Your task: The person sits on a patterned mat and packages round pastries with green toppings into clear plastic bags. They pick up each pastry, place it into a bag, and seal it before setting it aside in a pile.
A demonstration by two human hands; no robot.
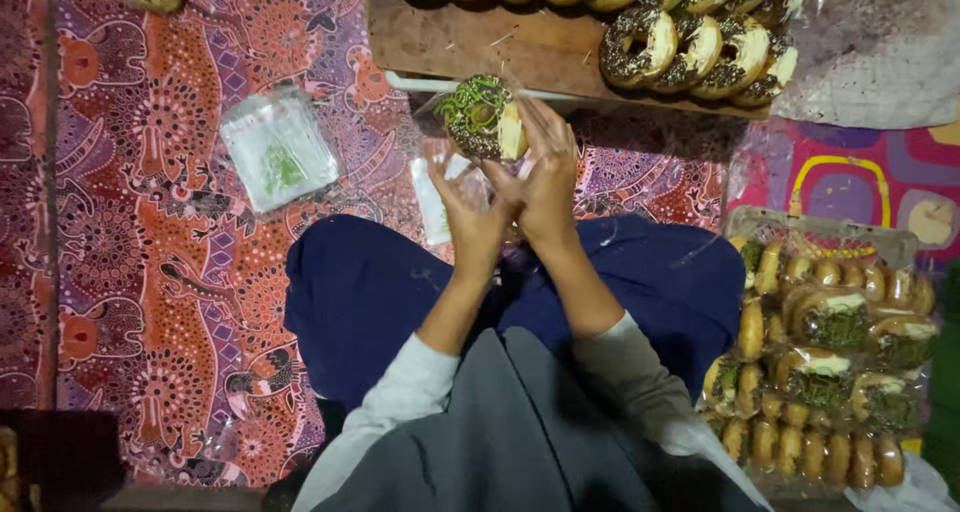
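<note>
Head view: hands (515, 197) around green-sprinkled donut (482, 117).

Doughnut (483, 118) with green sprinkles over dark chocolate glaze, pale cut side or dough edge showing on its right; tilted, top face turned toward the camera, hole partly visible. Sits inside a thin clear plastic bag (445, 187), wrinkled and glinting, whose loose lower part hangs down over the dark blue lap. Held up off the patterned cloth, just below the edge of the wooden board. Right hand (548, 177) fingers rest against the doughnut's right side; left hand (468, 217) pinches the plastic below it, both hands touching at the palms
</note>
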